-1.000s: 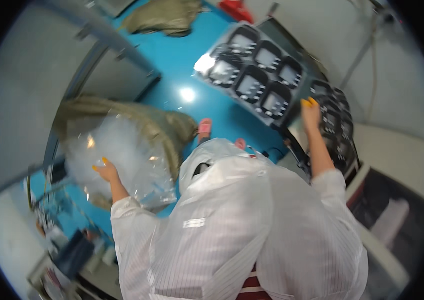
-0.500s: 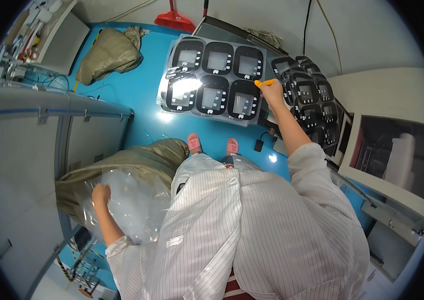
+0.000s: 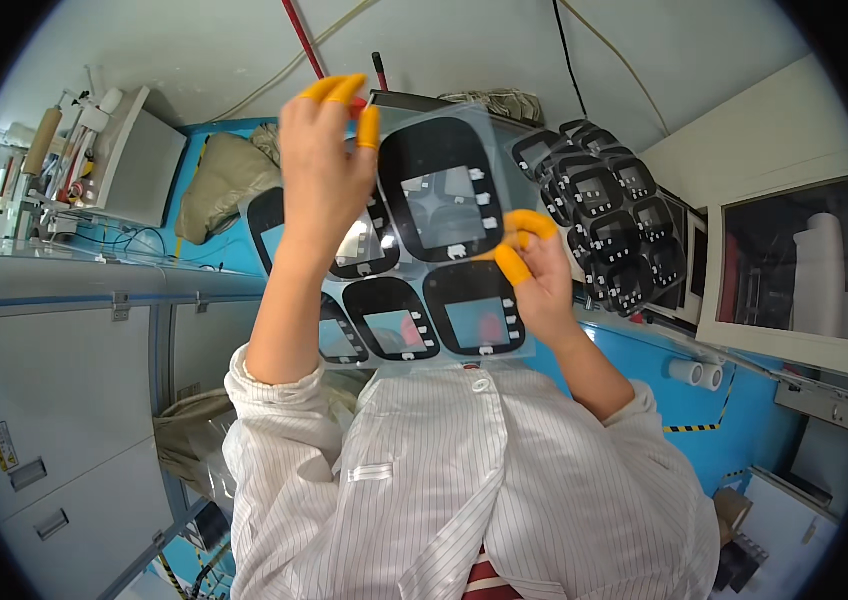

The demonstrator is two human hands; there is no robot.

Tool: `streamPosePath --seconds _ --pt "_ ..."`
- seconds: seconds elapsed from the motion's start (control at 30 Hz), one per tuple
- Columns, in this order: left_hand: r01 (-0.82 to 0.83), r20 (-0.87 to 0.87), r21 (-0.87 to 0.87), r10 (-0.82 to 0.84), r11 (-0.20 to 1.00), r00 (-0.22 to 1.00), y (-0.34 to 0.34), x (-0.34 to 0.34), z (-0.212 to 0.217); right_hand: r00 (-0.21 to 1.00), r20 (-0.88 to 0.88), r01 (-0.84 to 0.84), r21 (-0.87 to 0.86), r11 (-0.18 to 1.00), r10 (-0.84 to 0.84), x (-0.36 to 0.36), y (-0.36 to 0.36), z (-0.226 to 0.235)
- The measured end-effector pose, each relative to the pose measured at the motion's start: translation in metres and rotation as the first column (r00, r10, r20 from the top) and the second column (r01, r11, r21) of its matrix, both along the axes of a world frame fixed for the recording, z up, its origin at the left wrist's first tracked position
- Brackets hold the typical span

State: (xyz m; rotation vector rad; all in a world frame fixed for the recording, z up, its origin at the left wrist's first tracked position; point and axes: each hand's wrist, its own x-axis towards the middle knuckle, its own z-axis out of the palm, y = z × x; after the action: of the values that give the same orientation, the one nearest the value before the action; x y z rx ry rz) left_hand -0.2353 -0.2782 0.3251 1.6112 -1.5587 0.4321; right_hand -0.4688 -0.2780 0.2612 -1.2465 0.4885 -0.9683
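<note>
A clear plastic sheet [image 3: 407, 272] printed with several black rounded-square panels is held up in front of my chest. My right hand [image 3: 542, 278], with yellow finger cots, pinches its right edge between thumb and fingers. Over the sheet's upper left part is my left hand [image 3: 326, 165], its fingers in yellow cots and bent forward, the thumb apart from them. I see nothing between those fingers, and the hand hides some of the panels behind it.
More black-panelled sheets [image 3: 609, 215] lie fanned in a pile on the right, beside a cabinet with a dark window [image 3: 764, 300]. An olive sack [image 3: 219, 190] is on the blue floor at far left. White cabinets [image 3: 54, 400] line the left, with another sack [image 3: 179, 440] beside them.
My left hand has moved from the clear film in the lower-left sack up to the sheet. The sheet has come nearer to my body, still in my right hand.
</note>
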Motion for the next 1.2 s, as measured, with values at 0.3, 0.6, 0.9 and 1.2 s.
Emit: streamPosePath --seconds 0.3,0.6,0.9,1.2 --pt "-0.23 -0.89 -0.112 0.005 0.967 0.455 0.068 0.041 -0.036 0.961 0.041 0.276 -0.088 0.957 -0.273 -0.061 -0.007 0.01" --pt "-0.433 -0.63 -0.103 0.278 0.895 0.725 0.074 0.016 -0.01 0.989 0.114 0.121 -0.241 0.963 -0.095 -0.093 -0.023 0.021" --pt "-0.565 -0.072 -0.092 0.56 0.82 0.825 0.081 0.03 -0.041 0.99 0.072 0.134 -0.209 0.969 -0.121 -0.074 -0.027 0.022" --pt "0.119 -0.654 0.107 -0.02 0.987 0.756 0.11 -0.081 -0.022 0.949 -0.173 0.244 -0.124 0.962 -0.263 -0.07 -0.039 0.011"
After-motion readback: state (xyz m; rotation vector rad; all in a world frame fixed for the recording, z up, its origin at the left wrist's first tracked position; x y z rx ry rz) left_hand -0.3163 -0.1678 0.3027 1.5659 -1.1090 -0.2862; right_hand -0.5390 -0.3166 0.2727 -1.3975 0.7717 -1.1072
